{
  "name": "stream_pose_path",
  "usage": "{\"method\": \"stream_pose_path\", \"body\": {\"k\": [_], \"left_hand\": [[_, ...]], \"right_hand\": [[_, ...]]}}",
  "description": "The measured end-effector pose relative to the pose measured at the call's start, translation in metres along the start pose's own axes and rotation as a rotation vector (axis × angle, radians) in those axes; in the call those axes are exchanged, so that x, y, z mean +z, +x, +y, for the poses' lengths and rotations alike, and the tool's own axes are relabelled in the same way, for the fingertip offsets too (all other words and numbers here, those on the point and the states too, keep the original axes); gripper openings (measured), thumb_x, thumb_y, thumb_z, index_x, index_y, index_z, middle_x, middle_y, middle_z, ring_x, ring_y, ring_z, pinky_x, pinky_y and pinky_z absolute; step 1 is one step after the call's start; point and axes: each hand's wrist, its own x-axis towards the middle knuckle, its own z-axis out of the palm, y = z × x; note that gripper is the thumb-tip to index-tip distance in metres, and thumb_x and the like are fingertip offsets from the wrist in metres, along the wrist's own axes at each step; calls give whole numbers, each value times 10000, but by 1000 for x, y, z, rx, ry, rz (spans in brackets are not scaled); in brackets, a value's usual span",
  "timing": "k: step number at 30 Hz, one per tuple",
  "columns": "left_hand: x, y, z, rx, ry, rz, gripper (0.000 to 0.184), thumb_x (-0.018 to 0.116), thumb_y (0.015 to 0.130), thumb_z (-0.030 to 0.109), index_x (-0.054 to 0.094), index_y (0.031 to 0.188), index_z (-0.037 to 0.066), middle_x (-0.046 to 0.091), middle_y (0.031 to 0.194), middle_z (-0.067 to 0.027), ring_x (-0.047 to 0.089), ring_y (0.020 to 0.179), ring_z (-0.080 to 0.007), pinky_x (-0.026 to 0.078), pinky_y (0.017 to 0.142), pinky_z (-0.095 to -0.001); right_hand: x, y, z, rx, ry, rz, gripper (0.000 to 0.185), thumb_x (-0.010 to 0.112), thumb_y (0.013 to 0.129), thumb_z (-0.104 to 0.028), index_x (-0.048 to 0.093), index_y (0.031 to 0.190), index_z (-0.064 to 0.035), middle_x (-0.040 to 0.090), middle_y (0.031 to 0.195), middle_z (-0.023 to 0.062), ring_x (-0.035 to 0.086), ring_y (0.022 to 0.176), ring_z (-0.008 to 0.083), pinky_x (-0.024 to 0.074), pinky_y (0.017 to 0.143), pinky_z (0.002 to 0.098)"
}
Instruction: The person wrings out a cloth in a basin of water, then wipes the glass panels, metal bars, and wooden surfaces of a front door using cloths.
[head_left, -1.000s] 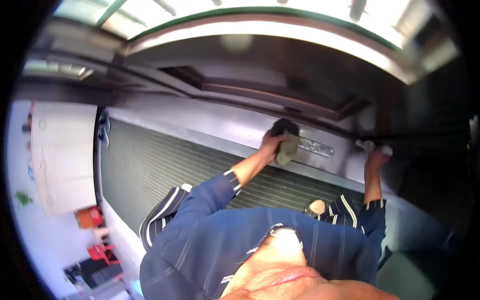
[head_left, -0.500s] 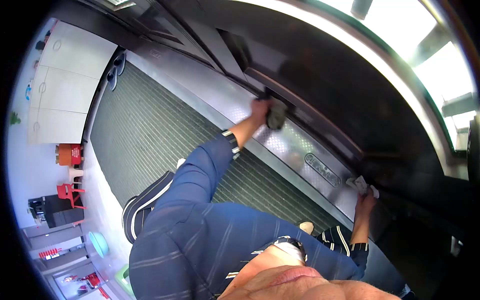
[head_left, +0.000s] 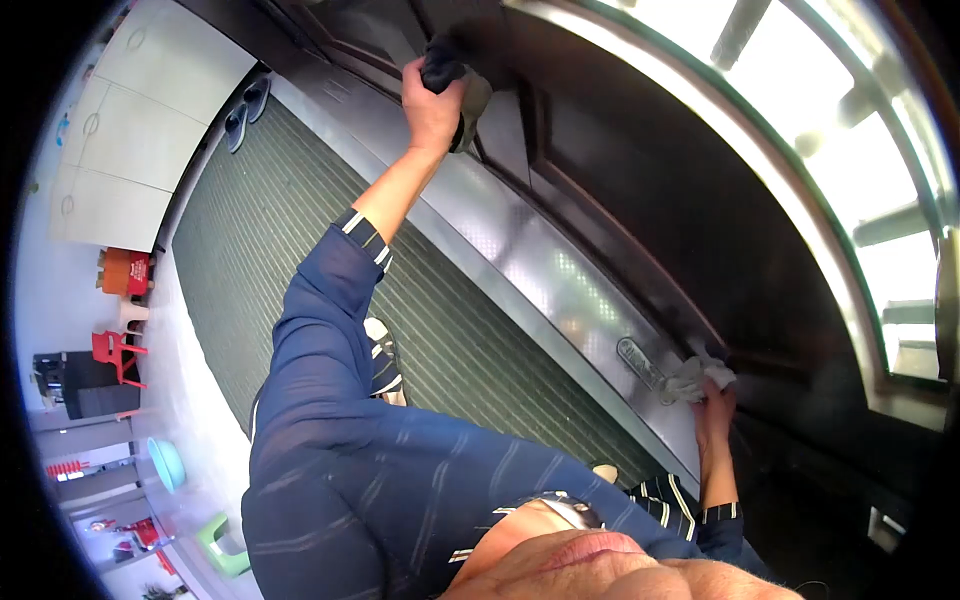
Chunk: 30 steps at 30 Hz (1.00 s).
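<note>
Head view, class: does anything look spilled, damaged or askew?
Nothing clearly stands out: the dark ribbed mat lies flat, the silvery metal threshold shows no visible spill, and the right hand holds the crumpled whitish cloth.

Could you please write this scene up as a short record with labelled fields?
Left hand: gripping a dark, cloth-like bundle at the dark panelled door
Right hand: holding a crumpled whitish cloth by the metal sill
Floor: ridged mat alongside the sill
Background: slippers near a pale cabinet
</note>
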Motion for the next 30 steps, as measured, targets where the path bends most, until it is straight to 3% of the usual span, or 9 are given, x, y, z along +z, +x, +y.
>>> {"method": "stream_pose_path", "body": {"k": [7,9,11,14,16,20,23,26,30], "left_hand": [[-9,37,1,473,167,58,522,647,625,-7,455,1109,31,484,1123,-207,470,1065,-400,394,913,-430],[-6,13,-28,377,144,-93,534,648,615,-23,454,1110,28,473,1145,-209,462,1081,-403,399,916,-424],[-13,-3,-50,47,123,-302,485,641,628,-19,486,1085,25,501,1120,-197,491,1061,-380,414,898,-413],[-30,14,-68,43,103,-322,430,629,642,-10,518,1056,28,539,1061,-183,526,1017,-363,428,875,-403],[-43,55,-32,72,13,-170,414,639,650,9,532,1049,28,565,1024,-181,547,994,-361,440,862,-389],[-56,147,47,469,-141,181,471,646,659,21,489,1103,11,542,1074,-184,527,1013,-365,429,879,-386],[-51,169,85,645,-97,290,437,609,669,-54,511,1089,18,528,1096,-187,526,1014,-367,420,888,-414],[-31,146,37,537,-140,273,510,637,665,22,458,1143,13,512,1127,-191,491,1060,-375,399,915,-397],[-13,74,-58,298,-18,75,544,611,689,29,393,1185,-26,451,1167,-239,409,1120,-425,330,970,-452]], "right_hand": [[92,-6,-52,-146,-95,-150,401,587,846,-73,432,1216,-72,536,1138,74,550,1009,197,488,787,362],[114,-7,-59,-156,-136,-167,388,586,848,-75,441,1208,-63,538,1135,77,548,1013,193,482,803,353],[147,-10,-62,-161,-237,-194,376,587,849,-79,449,1198,-49,538,1135,81,546,1018,186,474,823,342],[199,-34,-74,-354,-425,-364,336,595,816,-69,481,1126,-7,569,1052,66,556,955,159,455,839,306],[223,-54,-90,-461,-505,-398,295,602,803,-68,503,1074,-2,572,992,43,539,910,126,424,827,274],[239,-79,-112,-583,-429,-393,272,588,785,-8,518,1048,-17,584,941,22,548,845,97,451,774,261],[239,-91,-116,-603,-418,-307,287,602,787,0,513,1060,-10,588,958,31,555,881,104,449,804,266],[223,-88,-103,-588,-401,-268,294,616,787,-14,515,1063,-11,590,966,37,553,899,107,439,821,266],[208,-86,-96,-552,-446,-203,299,624,782,-32,519,1061,-12,594,966,42,556,903,116,433,823,271]]}}
